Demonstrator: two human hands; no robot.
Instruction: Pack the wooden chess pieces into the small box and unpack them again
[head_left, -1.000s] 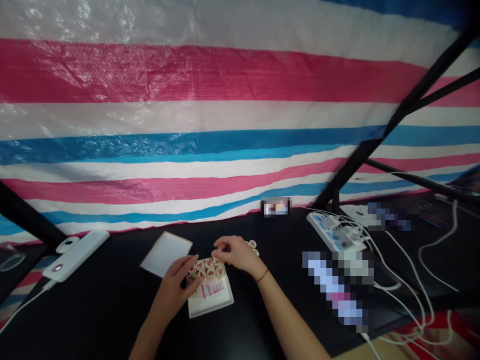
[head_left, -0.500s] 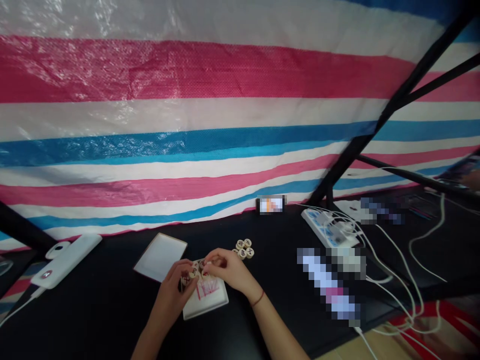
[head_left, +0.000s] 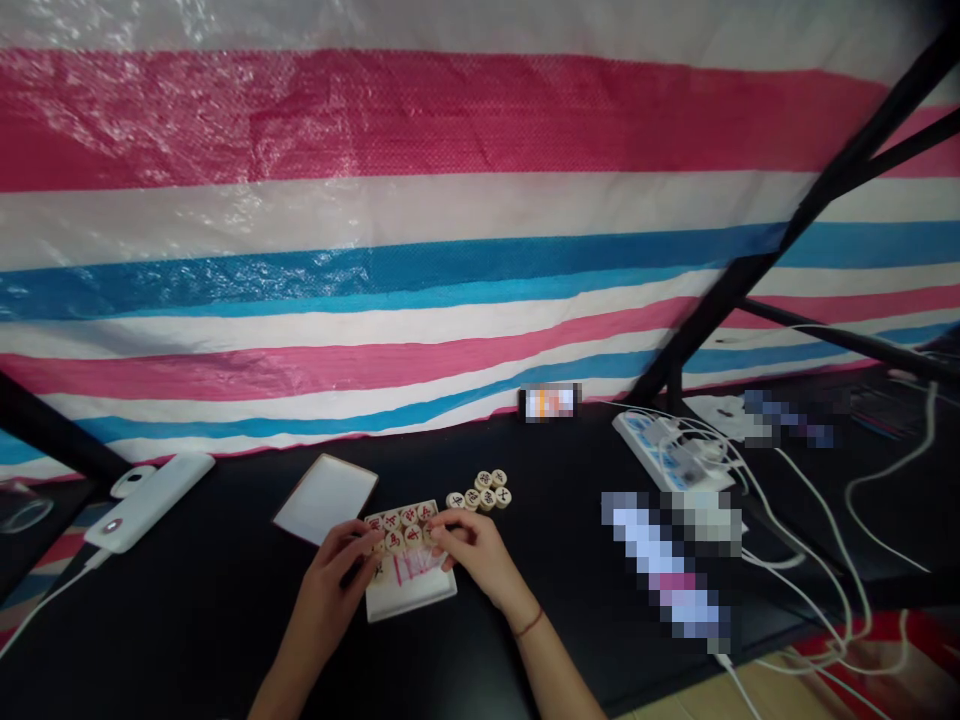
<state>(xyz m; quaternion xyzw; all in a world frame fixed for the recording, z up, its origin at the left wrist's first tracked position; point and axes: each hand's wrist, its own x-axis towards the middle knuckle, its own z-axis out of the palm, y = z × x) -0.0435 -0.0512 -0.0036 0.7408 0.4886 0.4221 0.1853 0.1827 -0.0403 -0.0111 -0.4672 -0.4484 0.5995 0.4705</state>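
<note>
Right wrist: thin reddish-brown cord bracelet [head_left: 529,624], one narrow band, finer detail too small to tell; right hand [head_left: 474,550] and left hand [head_left: 339,570] bare, visible forearms uncovered

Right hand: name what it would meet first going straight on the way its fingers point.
The right hand would likely meet the red-marked pieces in the white box first, with the left hand beyond. Its height over them is unclear, so it might pass above.
</note>
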